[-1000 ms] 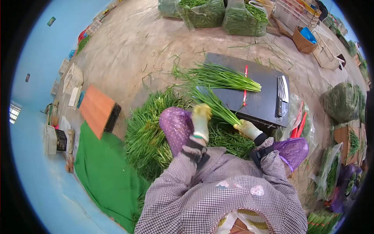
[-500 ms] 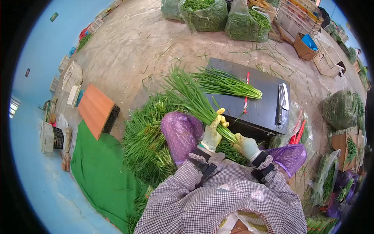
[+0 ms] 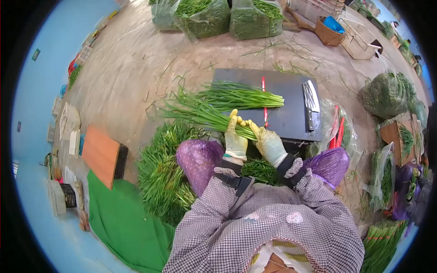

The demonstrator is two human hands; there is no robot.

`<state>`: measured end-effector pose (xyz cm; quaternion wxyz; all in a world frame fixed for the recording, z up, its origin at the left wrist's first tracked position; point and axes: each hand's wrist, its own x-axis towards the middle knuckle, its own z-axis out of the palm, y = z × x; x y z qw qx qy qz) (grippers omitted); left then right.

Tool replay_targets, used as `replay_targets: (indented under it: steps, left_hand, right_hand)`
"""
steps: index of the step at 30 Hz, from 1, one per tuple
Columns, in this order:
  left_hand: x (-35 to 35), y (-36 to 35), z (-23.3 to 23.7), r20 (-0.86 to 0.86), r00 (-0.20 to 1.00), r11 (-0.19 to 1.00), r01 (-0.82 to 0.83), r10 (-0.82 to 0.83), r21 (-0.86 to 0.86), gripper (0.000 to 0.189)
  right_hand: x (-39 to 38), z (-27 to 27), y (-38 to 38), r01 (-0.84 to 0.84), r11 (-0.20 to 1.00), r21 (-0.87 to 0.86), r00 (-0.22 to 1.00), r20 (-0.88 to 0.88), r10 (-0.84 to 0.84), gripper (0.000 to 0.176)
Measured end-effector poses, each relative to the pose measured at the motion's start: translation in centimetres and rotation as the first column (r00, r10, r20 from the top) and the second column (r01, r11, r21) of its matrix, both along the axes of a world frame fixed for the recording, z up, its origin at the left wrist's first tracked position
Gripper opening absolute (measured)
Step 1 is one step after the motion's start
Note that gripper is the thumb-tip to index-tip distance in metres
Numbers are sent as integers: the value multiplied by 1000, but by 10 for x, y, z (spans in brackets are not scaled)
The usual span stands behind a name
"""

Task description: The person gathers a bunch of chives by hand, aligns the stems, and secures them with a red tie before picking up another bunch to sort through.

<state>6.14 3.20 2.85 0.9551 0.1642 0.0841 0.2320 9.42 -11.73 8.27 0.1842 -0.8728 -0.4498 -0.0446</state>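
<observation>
My left hand, in a yellow-tipped glove, is closed around a bunch of garlic chives. Its leaves point left, and its stem ends lie toward my right hand. That gloved hand is closed on those ends, its fingertips meeting the left ones. Just beyond, a second bunch of chives lies across a red tie strip on a dark board. A cleaver rests at the board's right side. Below my left hand is a big heap of loose chives, beside my knee.
More red strips lie by clear plastic right of the board. Bagged greens stand at the back, and another bag sits at right. An orange-brown panel and green cloth are at left.
The held bunch has swung lower and flatter, nearer the bunch on the board. My right hand has moved up against my left at the stems. The camera view has shifted.
</observation>
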Motion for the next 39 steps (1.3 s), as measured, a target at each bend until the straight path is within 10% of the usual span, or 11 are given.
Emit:
replay_targets:
  steps: [7,11,14,16,19,20,22,27,33,35,39]
  left_hand:
    - [80,42,19,-65,996,992,-67,60,-110,30]
    - [102,82,-18,-577,698,901,-392,424,187,39]
    - [115,85,-39,-335,453,520,-385,826,762,55]
    - [123,77,-27,-36,692,68,-19,721,998,63]
    - [142,37,-15,8,896,-596,290,445,749,65]
    - [149,31,-31,-114,915,-646,358,388,675,60]
    - [156,31,-64,-205,910,-687,408,361,601,61]
    - [157,28,-82,-142,910,-689,391,390,610,64]
    - [150,20,-70,-166,885,-692,447,436,566,64]
    - [144,14,-72,-157,870,-680,467,467,565,63]
    - [134,3,-77,-157,849,-674,500,504,543,66]
  right_hand:
    - [139,-20,0,-2,988,-155,963,265,43,58]
    - [211,-71,9,74,925,-373,955,294,43,55]
    - [230,-99,14,44,888,-458,986,163,36,51]
    - [233,-92,14,32,870,-492,997,76,7,51]
    - [228,-79,6,13,904,-427,996,90,28,48]
    - [227,-81,0,15,939,-343,977,203,59,48]
    - [214,-60,-8,5,998,-59,904,427,21,43]
    - [142,-73,-26,101,985,-141,966,249,-63,15]
    - [89,-94,-46,2,813,-583,997,-61,-46,21]
    - [81,-70,-70,-427,596,-680,894,-415,168,23]
    - [153,-43,-40,53,989,-142,984,-163,-76,21]
